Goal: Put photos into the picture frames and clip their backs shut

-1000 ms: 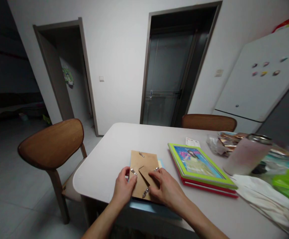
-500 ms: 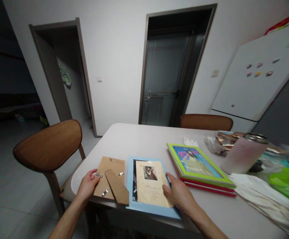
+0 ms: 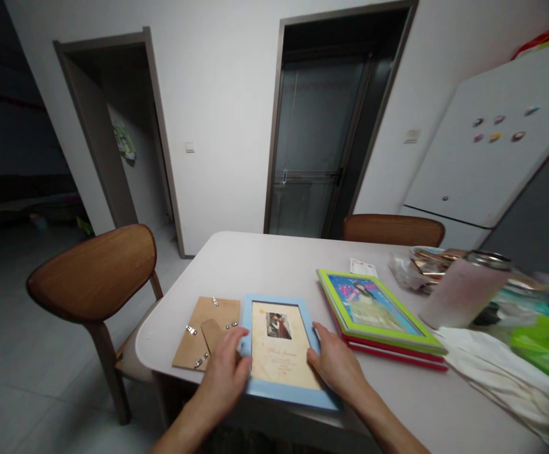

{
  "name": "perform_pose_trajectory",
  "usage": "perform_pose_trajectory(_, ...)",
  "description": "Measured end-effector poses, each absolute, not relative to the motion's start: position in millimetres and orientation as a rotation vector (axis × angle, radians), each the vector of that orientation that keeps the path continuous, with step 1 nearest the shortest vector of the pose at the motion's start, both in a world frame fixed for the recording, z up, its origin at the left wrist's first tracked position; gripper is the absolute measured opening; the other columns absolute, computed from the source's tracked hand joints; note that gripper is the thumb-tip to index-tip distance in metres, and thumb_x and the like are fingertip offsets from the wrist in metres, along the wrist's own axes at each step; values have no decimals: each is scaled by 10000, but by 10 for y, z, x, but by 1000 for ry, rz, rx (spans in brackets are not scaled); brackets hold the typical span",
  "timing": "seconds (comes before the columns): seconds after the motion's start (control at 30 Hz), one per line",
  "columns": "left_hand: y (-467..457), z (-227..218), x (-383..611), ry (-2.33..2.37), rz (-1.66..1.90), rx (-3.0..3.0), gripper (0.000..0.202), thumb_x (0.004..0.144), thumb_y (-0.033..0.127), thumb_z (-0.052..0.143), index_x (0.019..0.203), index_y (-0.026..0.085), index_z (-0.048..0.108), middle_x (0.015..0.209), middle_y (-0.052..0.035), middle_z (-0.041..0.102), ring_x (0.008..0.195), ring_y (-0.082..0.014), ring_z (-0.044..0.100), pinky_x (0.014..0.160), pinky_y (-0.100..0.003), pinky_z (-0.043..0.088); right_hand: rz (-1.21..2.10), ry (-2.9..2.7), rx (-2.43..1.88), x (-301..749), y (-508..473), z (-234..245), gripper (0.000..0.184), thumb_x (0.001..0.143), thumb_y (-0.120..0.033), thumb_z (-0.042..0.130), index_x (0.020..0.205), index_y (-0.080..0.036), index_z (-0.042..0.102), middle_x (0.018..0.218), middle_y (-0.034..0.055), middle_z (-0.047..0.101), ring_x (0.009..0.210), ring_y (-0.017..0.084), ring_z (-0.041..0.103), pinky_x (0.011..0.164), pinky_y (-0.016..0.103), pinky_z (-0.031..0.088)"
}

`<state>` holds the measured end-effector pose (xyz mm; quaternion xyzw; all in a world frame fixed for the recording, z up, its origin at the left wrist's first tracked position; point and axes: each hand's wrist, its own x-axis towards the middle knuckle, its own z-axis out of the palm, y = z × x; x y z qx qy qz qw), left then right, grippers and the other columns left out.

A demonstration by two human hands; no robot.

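A light blue picture frame [image 3: 286, 392] lies on the table near its front edge. Inside its border sits a cream printed sheet [image 3: 290, 362] with a small photo in its upper part. My left hand [image 3: 225, 366] closes on the frame's left side, thumb and fingers at the border. On the right side, my right hand [image 3: 338, 366] grips the opposite border, thumb by the sheet's edge. Left of the frame is a brown backing board [image 3: 190, 347] with metal clips and a stand flap; my left hand partly covers it.
A green-framed picture [image 3: 378, 309] rests on red-edged items to the right. Beyond are a pinkish bottle [image 3: 466, 290], white cloth [image 3: 496, 369], a green packet [image 3: 546, 347] and plastic bags. A wooden chair [image 3: 94, 271] stands left of the white table [image 3: 255, 258].
My left hand has left the backing board and moved right to the blue frame's left border. The cream sheet has shifted left, covering the dark strip. My right hand stays at the right border.
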<state>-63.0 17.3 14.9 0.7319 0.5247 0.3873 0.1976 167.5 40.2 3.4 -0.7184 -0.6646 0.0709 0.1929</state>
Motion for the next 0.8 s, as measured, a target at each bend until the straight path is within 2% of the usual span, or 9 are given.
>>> perform_pose_trajectory(0.1,41,114,-307,1289,907,2141,381,690,145,499,1070,163,489,1109,-79,528,1046,-192,456,933,-326,347,478,-1636,-1943,1689,418,128,550,643,-190,414,1174,-53,374,868,128,596,757,208,570,671,297,420)
perform_pose_trajectory(0.23,22,178,-67,1264,905,2174,592,612,307,651,1138,140,437,1218,-124,432,1123,-257,372,961,-400,309,1133,-1172,-1574,1610,289,395,642,674,-223,347,1283,-131,166,686,29,595,523,154,563,504,257,435)
perform_pose_trajectory(0.3,24,286,32,1220,963,2231,668,582,351,673,1159,142,410,1257,-131,381,1148,-277,330,965,-429,292,1265,-1037,-1383,1546,204,526,694,653,-203,383,1297,-169,128,643,1,583,480,139,545,491,249,432)
perform_pose_trajectory(0.37,16,423,115,1142,991,2328,601,620,295,637,1154,147,406,1214,-121,421,1106,-265,371,938,-412,329,1301,-975,-1297,1499,149,609,733,629,-197,453,1295,-180,147,579,-27,553,462,129,526,488,239,423)
perform_pose_trajectory(0.47,9,610,122,1075,1010,2457,441,681,142,503,1115,167,429,1001,-80,544,927,-212,486,820,-333,421,1271,-1026,-1311,1514,159,594,774,623,-258,535,1294,-171,159,531,-54,508,453,118,498,461,220,393)
perform_pose_trajectory(0.53,31,684,2,1185,1126,2420,410,698,98,427,1100,176,431,870,-54,558,800,-181,519,740,-294,443,1176,-1155,-1398,1589,219,495,746,637,-291,525,1288,-156,189,542,-53,499,453,113,481,447,214,370)
perform_pose_trajectory(0.6,78,694,-210,1387,1292,2272,388,711,102,397,1091,176,427,818,-38,547,724,-160,528,691,-272,446,983,-1330,-1565,1692,295,355,676,642,-284,494,1258,-107,279,557,-38,494,476,120,477,461,223,363)
perform_pose_trajectory(0.7,161,586,-597,1657,1365,2050,320,737,164,396,1054,167,444,821,-38,562,722,-165,548,665,-271,447,619,-1566,-1836,1818,379,147,591,645,-266,453,1183,-26,401,557,-8,491,514,149,488,504,251,369)
perform_pose_trajectory(0.8,199,388,-909,1803,1220,1966,295,755,228,395,1035,153,451,831,-49,580,777,-192,563,655,-283,449,417,-1727,-1946,1859,400,23,551,683,-270,409,1171,-15,419,600,35,550,561,175,526,560,269,387)
